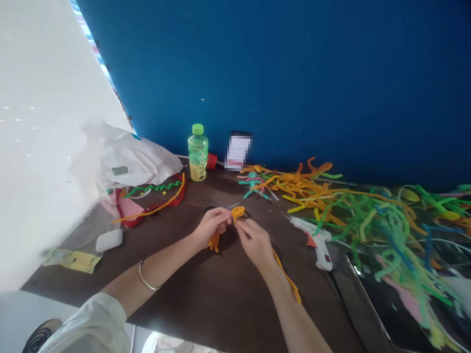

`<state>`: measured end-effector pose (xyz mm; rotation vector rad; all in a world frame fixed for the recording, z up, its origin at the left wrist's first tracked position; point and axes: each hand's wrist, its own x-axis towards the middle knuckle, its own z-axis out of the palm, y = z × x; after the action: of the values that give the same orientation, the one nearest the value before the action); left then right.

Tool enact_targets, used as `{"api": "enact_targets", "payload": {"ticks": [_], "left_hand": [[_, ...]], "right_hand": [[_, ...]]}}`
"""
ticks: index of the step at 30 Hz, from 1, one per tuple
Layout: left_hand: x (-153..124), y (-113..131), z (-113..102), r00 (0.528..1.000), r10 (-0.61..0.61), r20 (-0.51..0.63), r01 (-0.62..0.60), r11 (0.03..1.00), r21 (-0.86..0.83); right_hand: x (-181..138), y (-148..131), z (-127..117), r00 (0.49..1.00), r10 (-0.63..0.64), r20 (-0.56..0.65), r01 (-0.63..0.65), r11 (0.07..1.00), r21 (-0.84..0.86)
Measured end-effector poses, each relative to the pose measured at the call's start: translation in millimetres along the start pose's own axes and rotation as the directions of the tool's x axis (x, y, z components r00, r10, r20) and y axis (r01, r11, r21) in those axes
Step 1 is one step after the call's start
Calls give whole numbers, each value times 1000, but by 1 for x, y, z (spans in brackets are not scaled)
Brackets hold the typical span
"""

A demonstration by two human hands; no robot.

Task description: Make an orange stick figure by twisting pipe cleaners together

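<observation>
Both my hands meet over the dark brown table (206, 294), pinching an orange pipe cleaner (237, 212) that is curled into a small loop between them. My left hand (211, 226) grips the bundle's lower strands, which hang down beneath its fingers. My right hand (254, 240) pinches the loop from the right, and a long orange tail (289, 279) trails along my right forearm. A silver bangle (145, 278) sits on my left wrist.
A white glue gun (317, 240) lies right of my hands, beside a big heap of orange, green and blue pipe cleaners (368, 215). At the back stand a green-capped bottle (197, 153) and a teal pipe-cleaner figure (253, 185). A white plastic bag (136, 159) and white case (109, 239) lie left.
</observation>
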<state>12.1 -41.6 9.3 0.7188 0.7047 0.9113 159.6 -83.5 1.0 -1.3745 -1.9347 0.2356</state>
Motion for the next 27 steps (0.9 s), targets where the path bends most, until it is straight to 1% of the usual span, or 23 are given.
{"api": "enact_targets", "payload": {"ticks": [4,7,9,11,14,16,18,20,22,24,25,27], "left_hand": [[1,5,-3,988,-120,97,121,993,1],[2,8,-5,978,-142,153,136,989,51],[2,9,-6,975,-138,174,120,986,112],[1,11,-6,974,-123,188,80,972,222],[-1,14,-5,975,-59,216,-42,899,435],[-4,15,-2,968,17,252,-157,822,547],[-7,15,1,951,93,294,-267,726,634],[-10,15,3,928,135,346,-352,617,704],[-11,13,4,895,162,416,-438,497,749],[-12,12,3,847,202,492,-531,350,772],[-12,11,2,820,227,525,-570,261,779],[-11,8,-1,776,272,569,-607,77,791]], "right_hand": [[2,5,-4,1000,13,-27,-11,997,81],[3,9,-9,1000,5,-27,-3,996,95],[4,12,-13,1000,-13,-29,15,997,78],[4,15,-16,998,-49,-28,51,997,62],[3,21,-20,996,-84,-37,84,996,6],[3,23,-23,995,-87,-52,83,994,-66],[3,25,-25,993,-106,-53,98,985,-141],[3,25,-28,989,-142,-33,133,972,-196],[4,24,-31,985,-170,-14,162,960,-228],[4,22,-34,983,-185,-10,176,951,-254],[4,21,-35,982,-188,-12,178,947,-266],[4,18,-36,983,-185,-15,174,944,-281]]}}
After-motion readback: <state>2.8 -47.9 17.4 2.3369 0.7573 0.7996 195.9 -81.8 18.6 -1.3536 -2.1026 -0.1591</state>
